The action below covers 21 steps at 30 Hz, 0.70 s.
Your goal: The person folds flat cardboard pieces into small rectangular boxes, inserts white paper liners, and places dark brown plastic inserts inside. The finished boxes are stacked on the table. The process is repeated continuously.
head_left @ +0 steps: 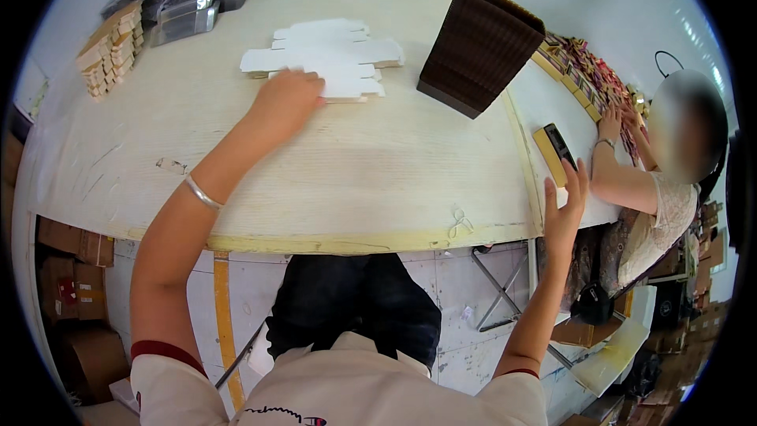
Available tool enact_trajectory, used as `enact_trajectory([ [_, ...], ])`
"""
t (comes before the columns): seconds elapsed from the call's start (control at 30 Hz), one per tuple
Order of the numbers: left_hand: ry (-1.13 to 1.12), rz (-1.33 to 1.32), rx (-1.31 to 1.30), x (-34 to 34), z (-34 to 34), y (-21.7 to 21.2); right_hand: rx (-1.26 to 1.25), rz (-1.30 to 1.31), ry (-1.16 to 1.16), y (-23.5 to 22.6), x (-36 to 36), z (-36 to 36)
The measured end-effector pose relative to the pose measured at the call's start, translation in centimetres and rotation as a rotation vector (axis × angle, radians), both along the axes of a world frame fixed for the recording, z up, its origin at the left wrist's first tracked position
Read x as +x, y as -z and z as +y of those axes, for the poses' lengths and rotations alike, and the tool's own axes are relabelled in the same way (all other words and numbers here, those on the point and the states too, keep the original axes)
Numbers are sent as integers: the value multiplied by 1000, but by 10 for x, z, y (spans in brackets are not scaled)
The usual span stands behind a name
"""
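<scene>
A stack of white flat carton blanks [331,51] with notched flaps lies on the far middle of the table. My left hand [288,102] is at its near edge, fingers bent and closed on a white carton blank; the fingertips are partly hidden. On the right, my right hand [564,209] has its thumb and fingers apart and holds nothing. Its fingertips are close to the near end of a small yellow box [548,154] with a black top; I cannot tell whether they touch it.
A tall dark brown ribbed box [481,51] stands right of the blanks. At the far left are stacked pale cardboard pieces [114,47] and clear plastic packs [185,20]. On the right, a co-worker [654,181] handles a heap of small red-and-gold items [595,71]. Cardboard boxes [75,284] lie under the table.
</scene>
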<state>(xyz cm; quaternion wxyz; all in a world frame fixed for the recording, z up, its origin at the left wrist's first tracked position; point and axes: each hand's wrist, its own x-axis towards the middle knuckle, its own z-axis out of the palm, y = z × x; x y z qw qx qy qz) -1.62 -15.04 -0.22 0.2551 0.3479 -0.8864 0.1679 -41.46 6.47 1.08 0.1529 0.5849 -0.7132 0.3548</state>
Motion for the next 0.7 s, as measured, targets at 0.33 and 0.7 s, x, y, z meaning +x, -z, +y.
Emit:
enact_trajectory([
  [0.33,-27,228,336,-6,12,-25,-37,-163,-183,0,31,3],
  [0.7,433,221,65,24,181,-40,-133,187,-740,1,128,34],
])
